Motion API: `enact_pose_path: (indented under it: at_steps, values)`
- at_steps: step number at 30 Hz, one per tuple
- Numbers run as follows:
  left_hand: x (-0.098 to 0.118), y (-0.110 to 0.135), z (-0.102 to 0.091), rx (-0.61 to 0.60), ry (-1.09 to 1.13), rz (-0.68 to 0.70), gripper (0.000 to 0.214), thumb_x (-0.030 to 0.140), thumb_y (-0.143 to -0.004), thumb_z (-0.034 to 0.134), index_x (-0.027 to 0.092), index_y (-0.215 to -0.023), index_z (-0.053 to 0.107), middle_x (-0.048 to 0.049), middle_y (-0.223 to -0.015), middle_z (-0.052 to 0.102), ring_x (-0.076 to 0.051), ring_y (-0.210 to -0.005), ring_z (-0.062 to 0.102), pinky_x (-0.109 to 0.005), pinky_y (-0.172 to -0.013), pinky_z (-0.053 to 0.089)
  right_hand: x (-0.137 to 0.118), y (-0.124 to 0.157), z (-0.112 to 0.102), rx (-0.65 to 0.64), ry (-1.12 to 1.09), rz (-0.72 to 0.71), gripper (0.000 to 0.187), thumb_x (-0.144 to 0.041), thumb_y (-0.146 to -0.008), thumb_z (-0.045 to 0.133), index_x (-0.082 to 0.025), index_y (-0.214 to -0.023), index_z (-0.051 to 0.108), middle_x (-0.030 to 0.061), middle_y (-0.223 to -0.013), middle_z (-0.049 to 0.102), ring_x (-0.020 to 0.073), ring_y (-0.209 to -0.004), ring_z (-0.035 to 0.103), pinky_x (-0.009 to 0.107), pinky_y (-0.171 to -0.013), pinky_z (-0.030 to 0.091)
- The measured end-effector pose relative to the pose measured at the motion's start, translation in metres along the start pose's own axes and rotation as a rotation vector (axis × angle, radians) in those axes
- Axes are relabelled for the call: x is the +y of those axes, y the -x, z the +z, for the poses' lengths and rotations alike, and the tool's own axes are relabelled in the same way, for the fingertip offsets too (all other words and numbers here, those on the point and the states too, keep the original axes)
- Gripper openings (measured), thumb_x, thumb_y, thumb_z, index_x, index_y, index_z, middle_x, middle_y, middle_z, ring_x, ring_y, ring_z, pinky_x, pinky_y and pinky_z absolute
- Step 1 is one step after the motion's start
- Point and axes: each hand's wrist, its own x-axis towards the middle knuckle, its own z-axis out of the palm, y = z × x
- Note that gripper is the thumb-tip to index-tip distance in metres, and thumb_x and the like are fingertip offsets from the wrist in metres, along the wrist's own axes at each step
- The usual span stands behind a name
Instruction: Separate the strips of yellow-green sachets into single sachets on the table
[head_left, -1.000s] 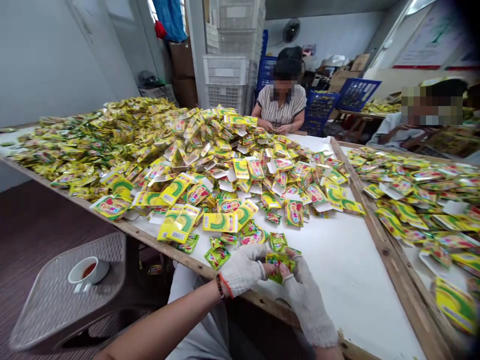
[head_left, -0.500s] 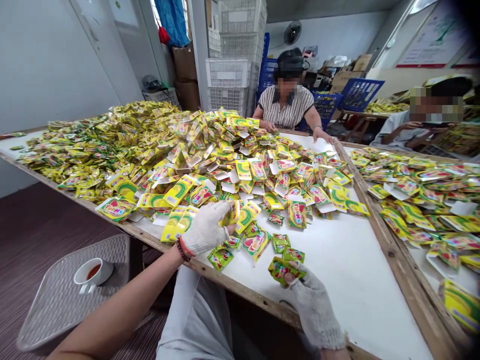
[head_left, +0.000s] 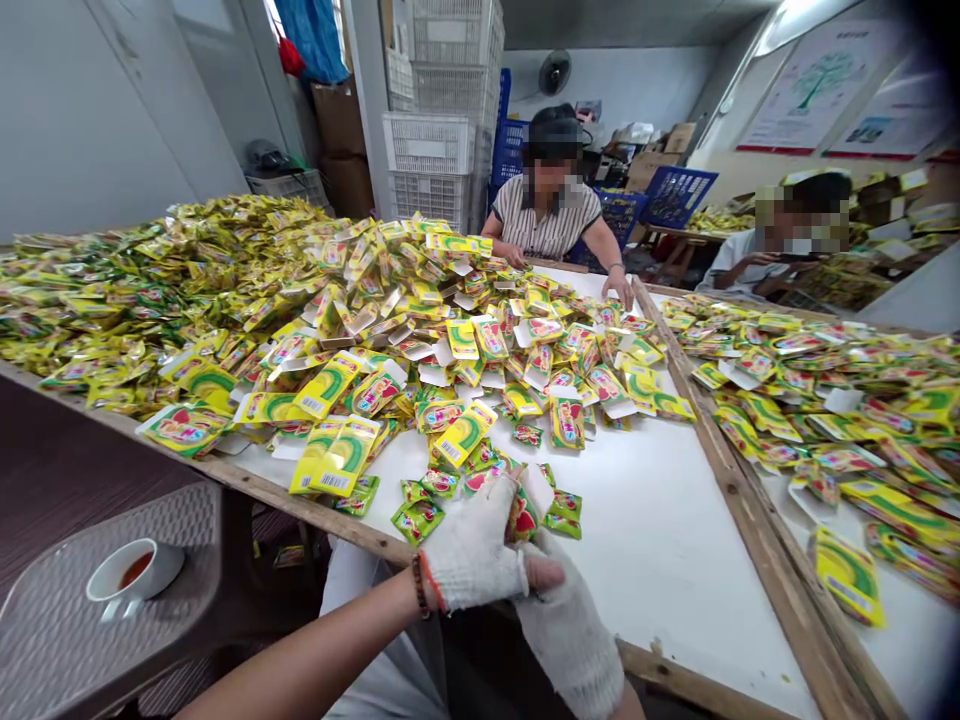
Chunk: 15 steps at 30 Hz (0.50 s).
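Note:
My left hand (head_left: 480,550), in a white glove with bare fingertips, is closed around a small candy carton whose white flap (head_left: 537,490) stands open. My right hand (head_left: 570,620), gloved too, meets it from below right, fingers curled in at the carton. Between the hands shows a green and red printed surface (head_left: 523,515); the green sachets in my right fingers are mostly hidden. Loose green candy sachets (head_left: 418,520) lie left of the hands, with more sachets (head_left: 564,505) just behind them. A yellow carton (head_left: 465,433) rests beyond, near a pair of cartons (head_left: 335,455).
A large heap of yellow cartons and sachets (head_left: 247,270) covers the table's left and back. A wooden rail (head_left: 720,460) divides off another pile (head_left: 810,400). Across the table sits a person (head_left: 547,215); another person (head_left: 750,260) is further right. A cup (head_left: 135,575) stands on a stool (head_left: 45,640).
My left hand has moved right and toward me with a carton. My right hand, with green sachets in it, has moved left, and the two hands now meet. The view has turned right.

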Motion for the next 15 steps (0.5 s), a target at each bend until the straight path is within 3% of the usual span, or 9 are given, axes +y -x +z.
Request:
enact_pose_path:
  at_steps: [3, 6, 9, 11, 13, 15]
  values:
    - [0.0, -0.002, 0.005, 0.062, -0.186, -0.075, 0.087, 0.056, -0.068, 0.067, 0.023, -0.14, 0.031, -0.014, -0.136, 0.045, -0.035, -0.123, 0.043, -0.049, -0.103, 0.036, -0.004, 0.001, -0.01, -0.085, -0.05, -0.042, 0.034, -0.017, -0.074, 0.057, -0.02, -0.106, 0.068, 0.0104, -0.113, 0.066, 0.0249, -0.106, 0.061, 0.038, -0.096, 0.049]
    - [-0.005, -0.01, 0.005, 0.134, -0.271, -0.089, 0.078, 0.05, -0.07, 0.064, 0.019, -0.136, 0.034, -0.0143, -0.127, 0.052, -0.032, -0.118, 0.049, -0.046, -0.1, 0.04, -0.007, 0.002, -0.033, -0.171, -0.233, 0.118, 0.021, -0.024, -0.076, 0.063, -0.021, -0.095, 0.07, 0.0082, -0.104, 0.07, 0.0236, -0.096, 0.065, 0.036, -0.089, 0.053]
    - [-0.007, -0.015, 0.002, 0.222, -0.446, -0.006, 0.073, 0.037, -0.065, 0.067, 0.017, -0.129, 0.039, -0.0134, -0.121, 0.053, -0.03, -0.115, 0.049, -0.043, -0.101, 0.04, -0.004, 0.002, -0.054, 0.108, -0.436, 0.361, 0.028, -0.04, -0.077, 0.066, -0.019, -0.095, 0.067, 0.0067, -0.09, 0.073, 0.0216, -0.079, 0.068, 0.033, -0.073, 0.057]
    - [-0.005, -0.013, 0.001, 0.202, -0.577, 0.046, 0.071, 0.031, -0.062, 0.067, 0.018, -0.126, 0.042, -0.0126, -0.121, 0.052, -0.03, -0.113, 0.049, -0.042, -0.099, 0.04, -0.004, -0.001, -0.062, 0.304, -0.47, 0.408, 0.038, -0.048, -0.076, 0.066, -0.018, -0.099, 0.064, 0.0071, -0.09, 0.072, 0.0204, -0.075, 0.067, 0.03, -0.065, 0.056]
    - [-0.001, -0.009, 0.0, 0.131, -0.678, 0.083, 0.068, 0.028, -0.061, 0.067, 0.021, -0.124, 0.045, -0.0101, -0.118, 0.052, -0.03, -0.109, 0.05, -0.042, -0.095, 0.042, -0.007, -0.007, -0.063, 0.344, -0.436, 0.388, 0.041, -0.051, -0.077, 0.064, -0.017, -0.099, 0.062, 0.0066, -0.085, 0.071, 0.0178, -0.067, 0.064, 0.027, -0.056, 0.053]
    - [0.005, -0.004, -0.001, 0.081, -0.752, 0.096, 0.067, 0.028, -0.06, 0.067, 0.026, -0.124, 0.046, -0.0082, -0.115, 0.051, -0.03, -0.106, 0.049, -0.043, -0.09, 0.042, -0.01, -0.013, -0.061, 0.267, -0.395, 0.388, 0.041, -0.053, -0.08, 0.06, -0.016, -0.097, 0.061, 0.0039, -0.074, 0.068, 0.0147, -0.056, 0.059, 0.024, -0.049, 0.048]
